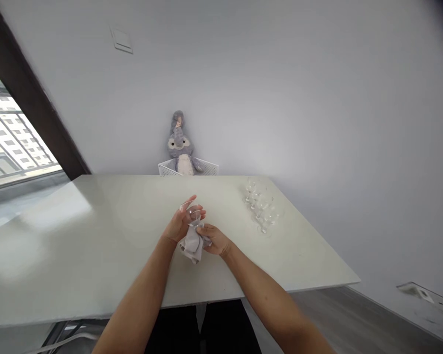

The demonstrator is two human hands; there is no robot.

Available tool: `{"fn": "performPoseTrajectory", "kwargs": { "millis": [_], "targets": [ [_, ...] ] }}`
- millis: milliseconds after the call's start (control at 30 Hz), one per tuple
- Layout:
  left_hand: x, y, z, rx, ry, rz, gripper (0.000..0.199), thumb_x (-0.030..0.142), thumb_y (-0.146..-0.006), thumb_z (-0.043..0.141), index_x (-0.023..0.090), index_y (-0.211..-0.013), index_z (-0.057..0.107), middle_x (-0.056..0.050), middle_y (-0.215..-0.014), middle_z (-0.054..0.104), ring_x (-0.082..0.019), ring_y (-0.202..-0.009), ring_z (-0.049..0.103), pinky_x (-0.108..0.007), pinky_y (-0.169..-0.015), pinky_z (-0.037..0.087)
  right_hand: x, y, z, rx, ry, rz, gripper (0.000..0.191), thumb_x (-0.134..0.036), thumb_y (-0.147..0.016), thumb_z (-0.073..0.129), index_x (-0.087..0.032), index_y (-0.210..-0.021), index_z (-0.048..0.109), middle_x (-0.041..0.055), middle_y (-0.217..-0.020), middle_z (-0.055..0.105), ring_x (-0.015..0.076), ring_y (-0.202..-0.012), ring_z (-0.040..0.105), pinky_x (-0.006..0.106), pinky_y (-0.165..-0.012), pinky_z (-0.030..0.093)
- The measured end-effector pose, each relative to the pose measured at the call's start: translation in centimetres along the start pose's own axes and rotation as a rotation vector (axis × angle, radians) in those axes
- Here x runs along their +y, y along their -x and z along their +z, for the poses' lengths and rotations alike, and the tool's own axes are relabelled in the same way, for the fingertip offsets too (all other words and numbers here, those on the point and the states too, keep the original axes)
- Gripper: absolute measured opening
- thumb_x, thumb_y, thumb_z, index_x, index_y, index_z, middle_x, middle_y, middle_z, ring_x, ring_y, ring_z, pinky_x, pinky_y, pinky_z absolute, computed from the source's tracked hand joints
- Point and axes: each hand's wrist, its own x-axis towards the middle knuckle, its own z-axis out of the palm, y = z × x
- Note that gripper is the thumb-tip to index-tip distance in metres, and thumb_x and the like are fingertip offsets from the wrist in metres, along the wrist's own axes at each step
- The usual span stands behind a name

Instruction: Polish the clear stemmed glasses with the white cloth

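Observation:
My left hand point(176, 224) is curled around the bowl of a clear drinking glass point(194, 215), held tilted just above the table. A light grey cloth point(192, 244) is gripped in my right hand point(217, 240), pressed against the lower end of the glass and hanging down below it. The cloth covers that end, so whether the glass has a stem there is hidden. To the right, several clear glasses point(259, 204) are grouped in a slanting row on the table; their outlines are faint.
The white table point(114, 246) reaches toward a pale wall. Behind its far edge, a grey plush toy point(184, 160) sits in a white perforated basket point(211, 168). A window point(15, 137) is at the left. The table's right edge lies beyond the grouped glasses.

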Motion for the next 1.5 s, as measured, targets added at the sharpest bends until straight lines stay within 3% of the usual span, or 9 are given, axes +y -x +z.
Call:
{"fn": "performPoseTrajectory", "kwargs": {
  "millis": [233,400,500,600,700,867,1200,1333,1500],
  "targets": [
    [-1.3,-1.2,-0.2,0.419,-0.285,0.102,0.062,0.038,-0.067,0.066,0.017,-0.119,0.041,-0.009,-0.093,0.062,-0.021,-0.086,0.062,-0.036,-0.078,0.046,-0.5,-0.5,-0.5,0.492,1.289,-0.181,0.012,-0.028,-0.079,0.051,-0.016,-0.080,0.052,0.0035,-0.072,0.056,0.0150,-0.065,0.048,0.027,-0.060,0.033],
    [-1.3,-1.4,-0.8,0.623,-0.389,0.214,0.057,0.038,-0.067,0.065,0.019,-0.116,0.042,-0.008,-0.095,0.059,-0.018,-0.084,0.061,-0.034,-0.072,0.050,-0.8,-0.1,-0.6,0.558,1.782,-0.367,0.013,-0.017,-0.082,0.043,-0.014,-0.084,0.056,0.0100,-0.085,0.059,0.0201,-0.079,0.048,0.031,-0.069,0.033],
    [-1.2,-1.4,-1.3,0.727,-0.438,0.346,0.055,0.037,-0.067,0.066,0.022,-0.114,0.042,-0.008,-0.101,0.057,-0.016,-0.085,0.060,-0.032,-0.074,0.050,-1.5,0.6,-0.6,0.714,1.780,-0.489,0.023,-0.023,-0.086,0.039,-0.012,-0.094,0.057,0.0123,-0.092,0.059,0.0229,-0.085,0.046,0.035,-0.074,0.033],
    [-1.0,-1.3,-1.4,0.730,-0.445,0.435,0.053,0.034,-0.068,0.066,0.024,-0.114,0.041,-0.008,-0.105,0.055,-0.016,-0.091,0.059,-0.032,-0.078,0.049,-1.6,1.0,-0.2,0.578,1.765,-0.576,0.033,-0.038,-0.086,0.041,-0.016,-0.106,0.056,0.0108,-0.108,0.058,0.0254,-0.097,0.042,0.037,-0.081,0.031],
    [-1.1,-1.0,-0.9,0.681,-0.436,0.465,0.052,0.033,-0.069,0.065,0.025,-0.115,0.040,-0.008,-0.109,0.053,-0.017,-0.097,0.057,-0.034,-0.083,0.048,-1.1,0.9,0.3,0.395,1.726,-0.544,0.033,-0.036,-0.089,0.035,-0.023,-0.114,0.053,0.0044,-0.116,0.056,0.0225,-0.098,0.043,0.034,-0.081,0.032],
    [-1.1,-0.5,0.9,0.488,-0.373,0.443,0.050,0.031,-0.070,0.065,0.025,-0.113,0.040,-0.008,-0.107,0.053,-0.021,-0.100,0.056,-0.037,-0.083,0.047,-0.7,0.3,0.0,0.558,1.669,-0.417,0.038,-0.023,-0.078,0.051,-0.023,-0.115,0.050,0.0050,-0.118,0.054,0.0239,-0.098,0.044,0.035,-0.079,0.032],
    [-0.5,-0.3,2.0,0.161,-0.177,0.270,0.050,0.035,-0.070,0.064,0.026,-0.114,0.042,-0.007,-0.105,0.054,-0.024,-0.101,0.057,-0.043,-0.088,0.044,-1.6,0.0,-1.6,0.366,0.857,-0.085,0.014,-0.027,-0.062,0.059,-0.016,-0.072,0.058,-0.0060,-0.057,0.047,0.0078,-0.050,0.041,0.019,-0.048,0.031],
    [-0.7,-0.6,1.4,0.229,-0.161,0.285,0.051,0.039,-0.070,0.063,0.024,-0.114,0.041,-0.008,-0.105,0.055,-0.023,-0.098,0.058,-0.044,-0.089,0.042,-1.4,-0.2,-1.6,0.378,0.784,-0.049,0.019,-0.030,-0.064,0.059,-0.016,-0.078,0.058,-0.0046,-0.059,0.051,0.0094,-0.051,0.045,0.020,-0.048,0.034],
    [-1.2,-0.5,1.9,0.519,-0.284,0.426,0.055,0.037,-0.069,0.065,0.026,-0.115,0.037,-0.010,-0.115,0.049,-0.021,-0.102,0.056,-0.035,-0.088,0.043,-1.0,-0.9,-1.8,0.692,1.065,-0.438,0.016,-0.020,-0.066,0.054,-0.018,-0.080,0.061,0.0040,-0.090,0.059,0.0153,-0.085,0.052,0.027,-0.076,0.040]
  ]
}}
